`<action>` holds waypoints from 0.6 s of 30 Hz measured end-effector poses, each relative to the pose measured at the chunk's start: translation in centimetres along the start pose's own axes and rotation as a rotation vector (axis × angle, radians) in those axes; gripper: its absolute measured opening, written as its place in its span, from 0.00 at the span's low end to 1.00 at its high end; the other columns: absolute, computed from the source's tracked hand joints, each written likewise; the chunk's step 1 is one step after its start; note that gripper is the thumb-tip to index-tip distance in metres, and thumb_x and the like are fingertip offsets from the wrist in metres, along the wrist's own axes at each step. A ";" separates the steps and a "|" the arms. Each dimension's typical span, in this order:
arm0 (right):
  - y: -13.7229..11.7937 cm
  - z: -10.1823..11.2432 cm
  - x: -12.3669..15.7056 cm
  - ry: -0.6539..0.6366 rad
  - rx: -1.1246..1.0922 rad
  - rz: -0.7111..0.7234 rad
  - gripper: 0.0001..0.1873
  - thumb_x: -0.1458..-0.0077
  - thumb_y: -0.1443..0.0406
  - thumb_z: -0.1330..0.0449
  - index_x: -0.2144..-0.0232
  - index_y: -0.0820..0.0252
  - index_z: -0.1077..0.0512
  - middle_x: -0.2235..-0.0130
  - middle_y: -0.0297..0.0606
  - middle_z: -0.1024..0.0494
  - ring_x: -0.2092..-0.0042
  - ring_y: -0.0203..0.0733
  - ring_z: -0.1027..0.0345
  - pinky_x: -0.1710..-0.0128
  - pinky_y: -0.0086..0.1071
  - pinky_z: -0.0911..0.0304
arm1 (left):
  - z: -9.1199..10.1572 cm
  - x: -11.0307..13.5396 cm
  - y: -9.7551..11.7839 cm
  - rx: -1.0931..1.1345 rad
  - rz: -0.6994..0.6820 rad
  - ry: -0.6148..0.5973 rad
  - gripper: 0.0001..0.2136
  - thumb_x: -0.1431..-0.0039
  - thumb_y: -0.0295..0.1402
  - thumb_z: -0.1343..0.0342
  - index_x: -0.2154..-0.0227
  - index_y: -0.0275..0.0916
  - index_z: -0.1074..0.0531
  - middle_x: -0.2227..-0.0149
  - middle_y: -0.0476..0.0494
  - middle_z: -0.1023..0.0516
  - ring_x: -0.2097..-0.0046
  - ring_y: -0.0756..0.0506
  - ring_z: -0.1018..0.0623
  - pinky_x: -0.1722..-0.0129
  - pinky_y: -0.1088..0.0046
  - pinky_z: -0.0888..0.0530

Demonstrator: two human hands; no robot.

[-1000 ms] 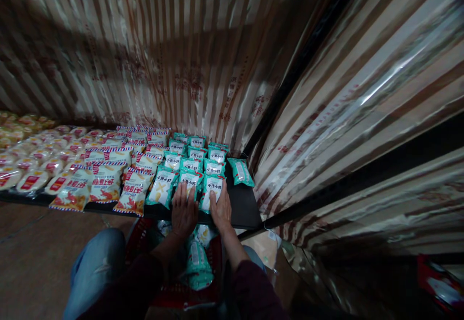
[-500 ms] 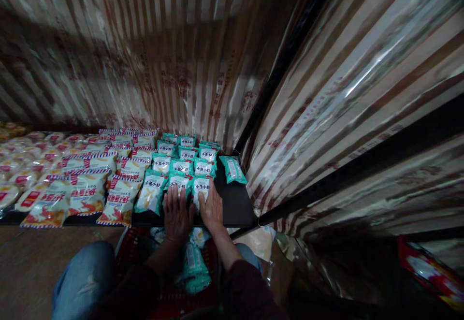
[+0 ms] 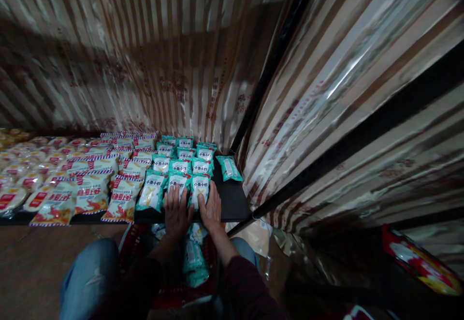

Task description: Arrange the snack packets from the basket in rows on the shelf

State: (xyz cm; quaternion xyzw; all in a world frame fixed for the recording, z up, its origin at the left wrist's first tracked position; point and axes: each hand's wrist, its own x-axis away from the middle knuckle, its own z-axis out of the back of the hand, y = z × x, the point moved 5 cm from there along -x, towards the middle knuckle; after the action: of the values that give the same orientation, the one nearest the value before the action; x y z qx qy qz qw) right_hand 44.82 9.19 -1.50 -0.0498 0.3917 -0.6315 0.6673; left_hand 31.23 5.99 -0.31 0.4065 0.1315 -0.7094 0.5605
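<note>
Teal-and-white snack bags stand in rows at the right part of a black shelf [image 3: 232, 206]. My left hand [image 3: 177, 214] lies with fingers stretched on the lower front of the middle front snack bag [image 3: 179, 181]. My right hand [image 3: 212, 208] is at the right front snack bag [image 3: 200, 187], thumb against its front and straight fingers along its right side. To the left of my hands leans another front snack bag [image 3: 151, 190]. One loose teal snack bag [image 3: 229, 168] lies apart near the shelf's right corner.
Left on the shelf are red-white-and-blue snack bags [image 3: 93, 192] and round packaged snacks [image 3: 13, 199]. Below, between my knees, a red basket [image 3: 170, 300] holds more teal bags [image 3: 195, 259]. Black shelf posts [image 3: 259, 85] and a striped curtain [image 3: 163, 59] border the shelf.
The view has shifted slightly, so the shelf's right end appears a little further left. My hands stay against the same front bags, with little visible movement.
</note>
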 end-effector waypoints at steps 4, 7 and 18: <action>0.5 0.4 0.9 0.062 -0.082 -0.048 0.30 0.37 0.55 0.59 0.38 0.66 0.51 0.38 0.51 0.43 0.36 0.47 0.52 0.41 0.46 0.50 | -0.2 0.2 -0.1 0.021 -0.016 -0.004 0.25 0.40 0.35 0.51 0.42 0.29 0.42 0.36 0.27 0.47 0.34 0.34 0.51 0.38 0.48 0.49; 0.9 0.7 1.5 0.117 -0.137 -0.124 0.29 0.37 0.55 0.60 0.39 0.66 0.49 0.39 0.52 0.41 0.38 0.47 0.49 0.41 0.47 0.50 | -0.1 0.1 -0.2 0.031 -0.008 -0.016 0.23 0.41 0.34 0.51 0.43 0.29 0.39 0.36 0.27 0.48 0.34 0.34 0.52 0.38 0.48 0.50; 0.1 2.0 7.5 0.140 -0.316 -0.205 0.23 0.39 0.57 0.56 0.48 0.64 0.37 0.50 0.49 0.30 0.47 0.44 0.37 0.46 0.42 0.42 | 1.7 4.4 0.0 0.174 -0.058 -0.077 0.24 0.41 0.31 0.52 0.41 0.38 0.43 0.33 0.35 0.58 0.33 0.34 0.55 0.39 0.46 0.48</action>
State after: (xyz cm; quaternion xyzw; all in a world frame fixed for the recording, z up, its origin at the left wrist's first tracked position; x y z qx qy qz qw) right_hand 45.33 1.76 -3.64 -0.1495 0.5240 -0.6289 0.5545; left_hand 30.30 1.87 -2.38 0.4223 0.0593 -0.7490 0.5070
